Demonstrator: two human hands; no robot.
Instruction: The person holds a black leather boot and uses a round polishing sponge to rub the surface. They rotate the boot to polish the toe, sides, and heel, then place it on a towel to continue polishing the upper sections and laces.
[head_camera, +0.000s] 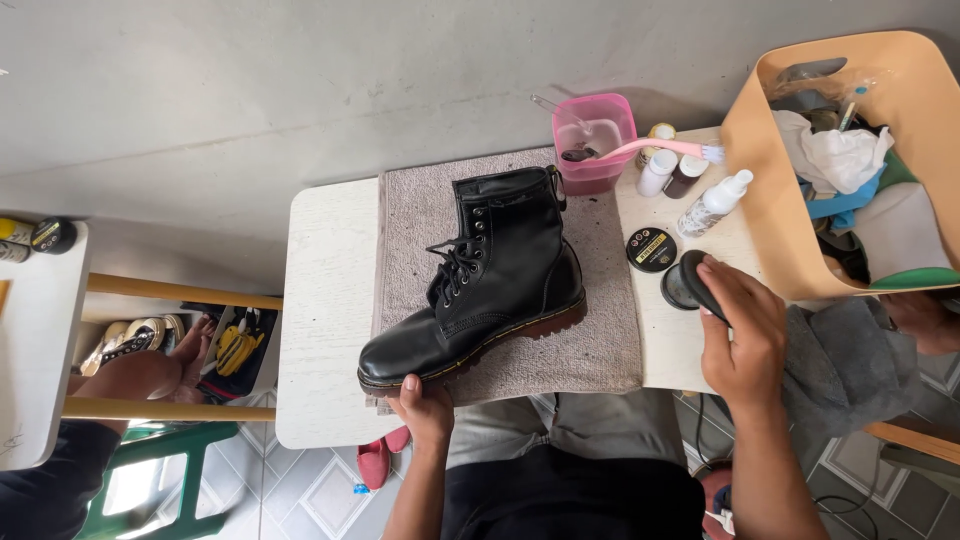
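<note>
A black lace-up boot (492, 282) with a brown sole lies on a grey towel (600, 340) on a small white table (325, 320). My left hand (424, 408) grips the boot's sole near the toe at the table's front edge. My right hand (742, 335) is closed on a black applicator brush (697, 284), pressing it onto an open black polish tin (677, 290) to the right of the towel. The tin's black lid (651, 249) lies just behind it.
A pink tub (594, 140) with a pink-handled brush (660, 150) across it stands behind the boot. Small bottles (672, 172) and a spray bottle (714, 203) stand next to it. A tan basket (775, 190) of cloths sits at the right. Another person's leg (140, 375) is at left.
</note>
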